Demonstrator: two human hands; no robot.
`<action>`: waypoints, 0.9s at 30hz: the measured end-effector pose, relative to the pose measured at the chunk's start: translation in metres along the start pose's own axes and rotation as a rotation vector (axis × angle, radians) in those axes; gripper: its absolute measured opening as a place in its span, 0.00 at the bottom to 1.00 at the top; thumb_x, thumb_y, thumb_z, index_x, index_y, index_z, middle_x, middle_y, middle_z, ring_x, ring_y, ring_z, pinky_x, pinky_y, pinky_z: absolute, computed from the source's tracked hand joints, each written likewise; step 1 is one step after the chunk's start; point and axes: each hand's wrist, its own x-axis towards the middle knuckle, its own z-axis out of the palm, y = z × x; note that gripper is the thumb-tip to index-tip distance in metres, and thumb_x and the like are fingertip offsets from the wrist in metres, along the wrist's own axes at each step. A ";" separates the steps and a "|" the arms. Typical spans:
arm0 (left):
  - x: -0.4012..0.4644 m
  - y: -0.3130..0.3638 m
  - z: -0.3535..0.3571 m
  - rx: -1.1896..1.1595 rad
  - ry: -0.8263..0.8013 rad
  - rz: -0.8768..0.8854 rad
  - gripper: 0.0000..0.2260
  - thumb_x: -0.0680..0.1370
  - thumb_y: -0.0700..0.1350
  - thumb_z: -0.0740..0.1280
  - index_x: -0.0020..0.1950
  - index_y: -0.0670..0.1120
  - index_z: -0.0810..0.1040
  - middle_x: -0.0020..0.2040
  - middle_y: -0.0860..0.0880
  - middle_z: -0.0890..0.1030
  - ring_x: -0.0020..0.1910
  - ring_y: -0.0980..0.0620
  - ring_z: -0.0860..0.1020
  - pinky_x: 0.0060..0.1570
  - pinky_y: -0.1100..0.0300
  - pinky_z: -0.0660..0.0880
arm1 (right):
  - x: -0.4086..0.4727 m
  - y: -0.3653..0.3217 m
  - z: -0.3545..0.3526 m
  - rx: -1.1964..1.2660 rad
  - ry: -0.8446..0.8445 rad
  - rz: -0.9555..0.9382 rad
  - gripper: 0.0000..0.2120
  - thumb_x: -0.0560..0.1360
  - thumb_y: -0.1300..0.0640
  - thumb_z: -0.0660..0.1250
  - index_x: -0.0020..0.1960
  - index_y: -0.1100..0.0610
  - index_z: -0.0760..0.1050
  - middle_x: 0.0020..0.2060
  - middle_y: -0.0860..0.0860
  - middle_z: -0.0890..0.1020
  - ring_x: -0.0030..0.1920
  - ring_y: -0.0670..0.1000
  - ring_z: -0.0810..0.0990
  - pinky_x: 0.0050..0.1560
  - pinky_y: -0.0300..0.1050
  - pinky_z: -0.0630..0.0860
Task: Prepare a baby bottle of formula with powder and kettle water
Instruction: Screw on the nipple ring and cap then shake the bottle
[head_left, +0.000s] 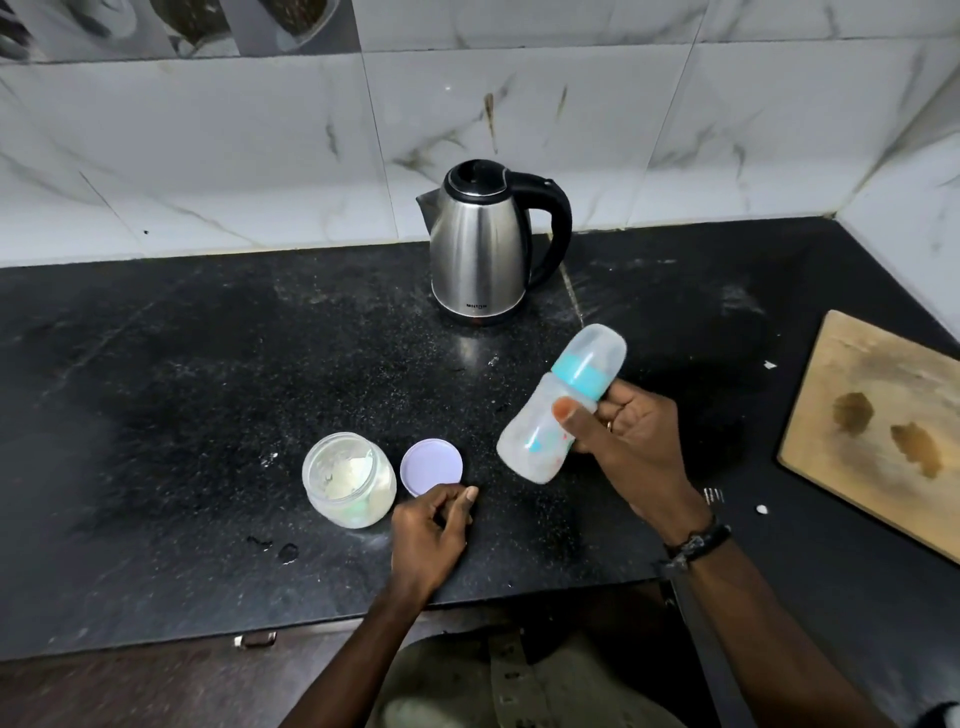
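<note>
My right hand (631, 441) grips a cloudy baby bottle (540, 431) with a teal collar and a clear cap on top, held tilted above the black counter (208, 389). A steel kettle (480, 249) with a black handle stands at the back, lid closed. An open jar of pale powder (348, 480) stands near the front, its lilac lid (431, 466) lying flat beside it. My left hand (431, 535) rests on the counter just below the lid, fingers curled, holding nothing I can see.
A wooden cutting board (878, 426) lies at the right edge of the counter. Small water drops (275, 548) sit near the front edge below the jar. Marble wall tiles (260, 156) rise behind the kettle.
</note>
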 end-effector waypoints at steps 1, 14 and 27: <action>0.000 0.000 0.000 0.000 -0.003 0.004 0.07 0.79 0.56 0.69 0.42 0.63 0.83 0.29 0.55 0.80 0.26 0.59 0.75 0.29 0.52 0.76 | -0.001 -0.001 0.000 0.015 -0.009 -0.011 0.15 0.67 0.49 0.79 0.50 0.55 0.83 0.43 0.53 0.88 0.45 0.53 0.87 0.43 0.50 0.85; 0.000 0.001 0.001 0.027 0.005 0.007 0.07 0.79 0.57 0.69 0.41 0.61 0.82 0.29 0.56 0.80 0.26 0.61 0.76 0.30 0.56 0.76 | 0.007 -0.007 -0.009 0.218 0.061 0.065 0.19 0.66 0.48 0.76 0.53 0.58 0.81 0.46 0.52 0.88 0.50 0.53 0.87 0.47 0.51 0.84; -0.001 0.000 0.000 0.007 0.002 0.022 0.07 0.79 0.57 0.69 0.42 0.60 0.83 0.29 0.55 0.81 0.26 0.59 0.77 0.30 0.56 0.76 | -0.001 -0.003 -0.009 0.004 -0.043 0.007 0.21 0.63 0.44 0.82 0.49 0.55 0.84 0.44 0.54 0.88 0.45 0.53 0.87 0.43 0.49 0.84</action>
